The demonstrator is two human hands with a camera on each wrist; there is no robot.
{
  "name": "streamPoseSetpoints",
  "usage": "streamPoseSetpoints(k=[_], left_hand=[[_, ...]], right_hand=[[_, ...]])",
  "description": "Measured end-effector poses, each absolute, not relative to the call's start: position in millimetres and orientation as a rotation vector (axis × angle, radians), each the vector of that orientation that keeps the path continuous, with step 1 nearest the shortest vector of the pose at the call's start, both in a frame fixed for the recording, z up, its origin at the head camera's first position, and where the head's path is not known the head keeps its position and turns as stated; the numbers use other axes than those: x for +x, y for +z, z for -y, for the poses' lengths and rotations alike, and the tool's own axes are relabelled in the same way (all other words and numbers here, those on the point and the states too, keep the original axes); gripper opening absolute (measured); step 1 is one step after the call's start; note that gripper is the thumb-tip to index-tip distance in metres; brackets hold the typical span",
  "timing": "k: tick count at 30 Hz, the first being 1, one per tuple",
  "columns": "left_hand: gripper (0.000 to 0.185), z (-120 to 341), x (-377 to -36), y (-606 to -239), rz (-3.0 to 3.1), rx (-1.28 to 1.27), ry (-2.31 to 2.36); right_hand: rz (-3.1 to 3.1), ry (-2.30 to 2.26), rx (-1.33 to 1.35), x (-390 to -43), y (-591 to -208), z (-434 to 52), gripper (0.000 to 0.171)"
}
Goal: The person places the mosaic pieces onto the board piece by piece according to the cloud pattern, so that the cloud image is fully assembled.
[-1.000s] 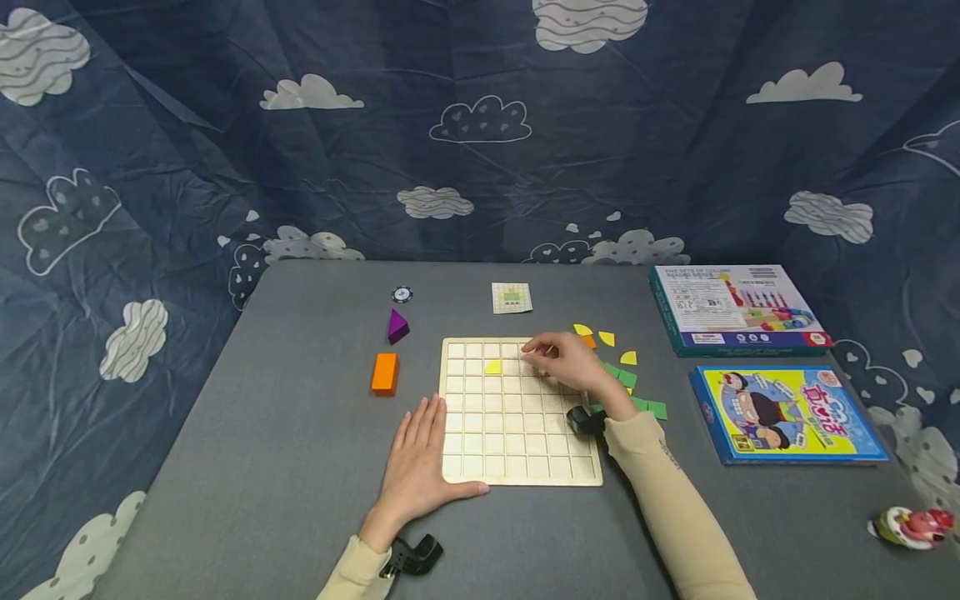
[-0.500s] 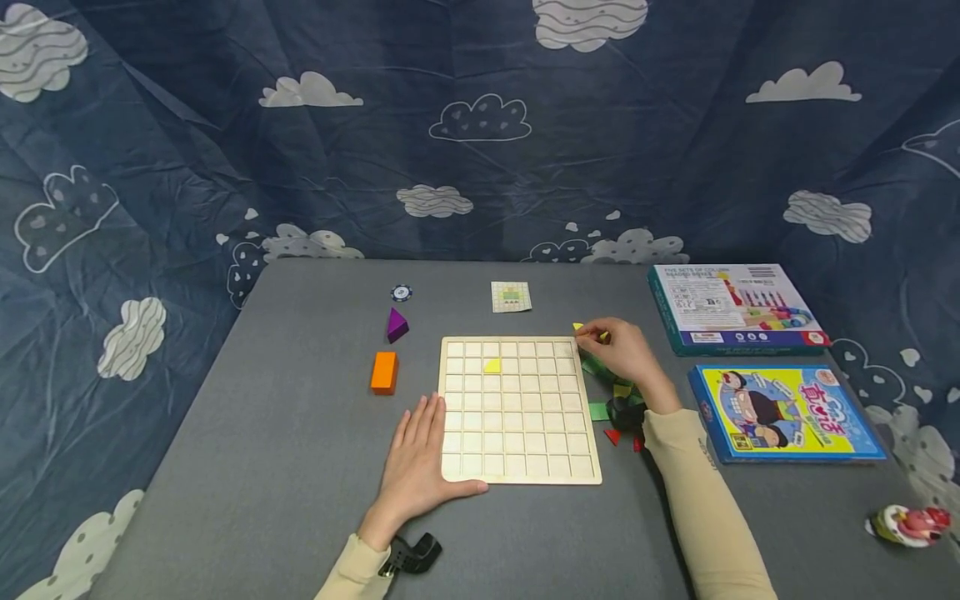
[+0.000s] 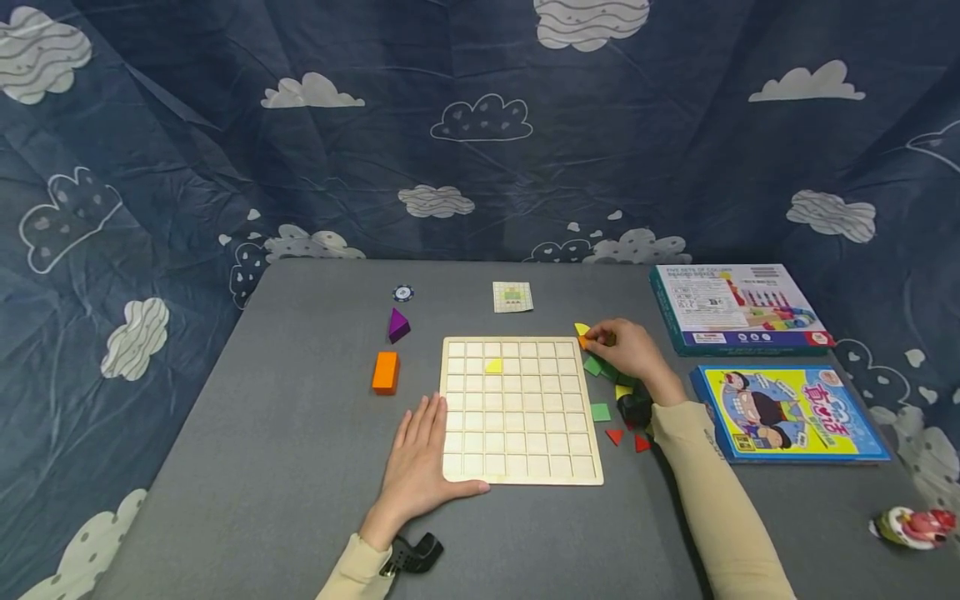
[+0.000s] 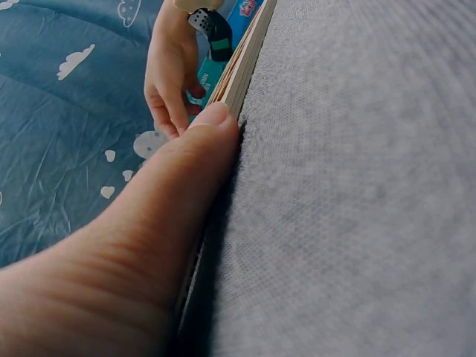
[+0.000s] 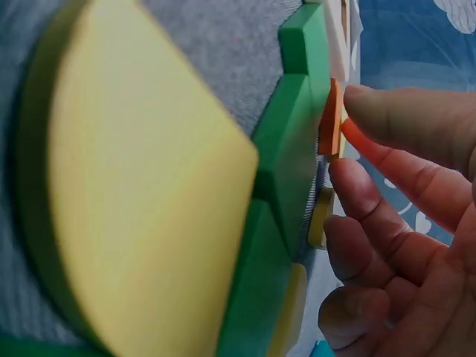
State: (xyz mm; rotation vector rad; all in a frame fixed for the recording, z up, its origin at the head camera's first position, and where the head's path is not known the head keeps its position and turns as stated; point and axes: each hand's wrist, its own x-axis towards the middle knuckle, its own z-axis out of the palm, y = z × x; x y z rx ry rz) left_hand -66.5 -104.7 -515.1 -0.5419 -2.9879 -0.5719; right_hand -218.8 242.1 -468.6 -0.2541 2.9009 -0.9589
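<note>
My left hand [image 3: 417,458] lies flat with fingers spread at the near left corner of a pale wooden grid board [image 3: 521,467]; its thumb [image 4: 197,141] presses along the board's front edge. One yellow piece [image 3: 492,366] sits in a cell of the board's second row. Past the board's far right corner, my right hand [image 3: 626,346] has thumb and index fingertips right at an orange tile [image 5: 331,119], pinching at its edge. A yellow quarter-circle [image 3: 581,327] lies just behind it. Green tiles [image 5: 286,134] and a large-looking yellow quarter-circle [image 5: 141,178] lie under the right wrist.
Red triangles [image 3: 642,443] lie right of the board. Two boxes [image 3: 787,417] stand farther right, near a small figurine [image 3: 912,527]. A pattern card [image 3: 513,297] lies behind the board. On the left are an orange block [image 3: 386,372], a purple prism [image 3: 398,326] and a round chip [image 3: 402,292].
My right hand has moved right from over the board to the loose pieces, then slightly closer to the orange tile. My left hand has stayed in place.
</note>
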Motion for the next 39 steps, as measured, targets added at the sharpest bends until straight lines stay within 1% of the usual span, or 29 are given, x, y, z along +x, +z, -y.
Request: streamPoseSetpoints(k=[8,25,39], left_hand=[[0.131,104.8,-66.7,-514.2,2.974,-0.542,-0.597],[0.131,104.7,-65.4,-513.4,3.008,-0.536,-0.58],[0.131,104.8,-65.9,-514.6,2.982,-0.544,-0.586]], right_hand=[[-2.899,-0.924,-0.279,-223.5,-472.0,-243.6,0.023],[-2.861,-0.893,-0.173,-223.1,-470.8,-246.2,0.023],[-2.851,-0.886,-0.164,-222.1,-468.3,-247.9,0.025]])
